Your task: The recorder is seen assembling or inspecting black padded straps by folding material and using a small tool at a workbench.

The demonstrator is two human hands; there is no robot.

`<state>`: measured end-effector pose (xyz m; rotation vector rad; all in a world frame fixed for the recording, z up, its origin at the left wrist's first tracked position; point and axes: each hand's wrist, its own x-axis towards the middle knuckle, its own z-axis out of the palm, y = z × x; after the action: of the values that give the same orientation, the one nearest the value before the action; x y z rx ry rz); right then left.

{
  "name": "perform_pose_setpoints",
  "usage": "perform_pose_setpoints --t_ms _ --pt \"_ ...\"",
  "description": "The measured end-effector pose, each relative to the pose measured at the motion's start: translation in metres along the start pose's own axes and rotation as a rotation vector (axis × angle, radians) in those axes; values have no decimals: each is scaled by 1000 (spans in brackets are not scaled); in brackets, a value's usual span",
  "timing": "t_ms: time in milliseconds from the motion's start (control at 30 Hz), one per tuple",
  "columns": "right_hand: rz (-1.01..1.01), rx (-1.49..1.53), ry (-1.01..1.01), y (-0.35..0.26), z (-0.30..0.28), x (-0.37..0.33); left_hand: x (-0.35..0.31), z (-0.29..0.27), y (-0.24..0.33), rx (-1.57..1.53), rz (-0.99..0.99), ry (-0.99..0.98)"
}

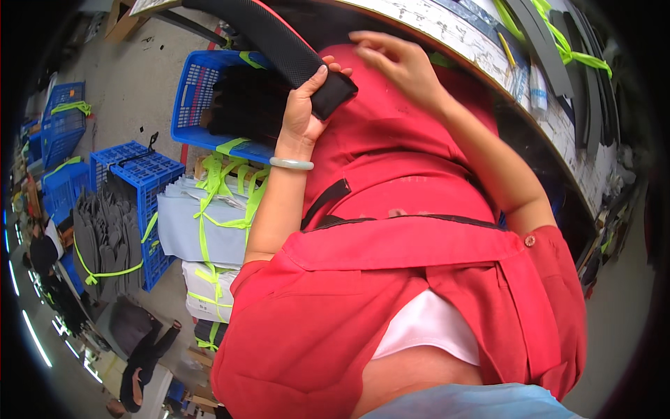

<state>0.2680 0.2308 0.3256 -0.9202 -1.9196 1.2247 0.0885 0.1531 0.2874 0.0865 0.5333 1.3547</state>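
Observation:
My left hand (301, 105), with a pale bangle at its wrist, grips the near end of a long black textured fabric strip (276, 42) with a red edge. The thumb lies over the strip's dark folded end, and the rest of it runs up and left past the upper rim of the view. To the right, my right hand (401, 64) is above the red apron (412, 164), apart from the strip. Its fingers point left, loosely bent and spread, with nothing seen in them.
A worktable (460, 49) at the upper right carries a bundle of grey strips (551, 52) tied in neon ribbon. Left of me stand a blue crate (187, 105) holding black pieces, tied pale sheets (188, 216), and another blue crate (143, 167). A person (143, 363) is at lower left.

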Motion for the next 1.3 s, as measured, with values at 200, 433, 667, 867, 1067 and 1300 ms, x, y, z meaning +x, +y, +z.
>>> perform_pose_setpoints --t_ms 200,433,667,867,1067,1300 --pt "445 623 -195 -45 13 57 -6 53 3 466 -152 -181" --pt "394 720 209 -30 -100 100 -56 54 -55 694 -480 -385" --pt "498 545 104 -67 -31 84 8 64 -17 976 108 -96" --pt "292 581 327 -34 -143 111 -56 46 -57 1026 -55 -366" --pt "340 198 -9 -63 -12 63 5 68 -4 617 -57 -166" --pt "78 314 -464 -24 -46 8 10 32 20 225 -12 67"
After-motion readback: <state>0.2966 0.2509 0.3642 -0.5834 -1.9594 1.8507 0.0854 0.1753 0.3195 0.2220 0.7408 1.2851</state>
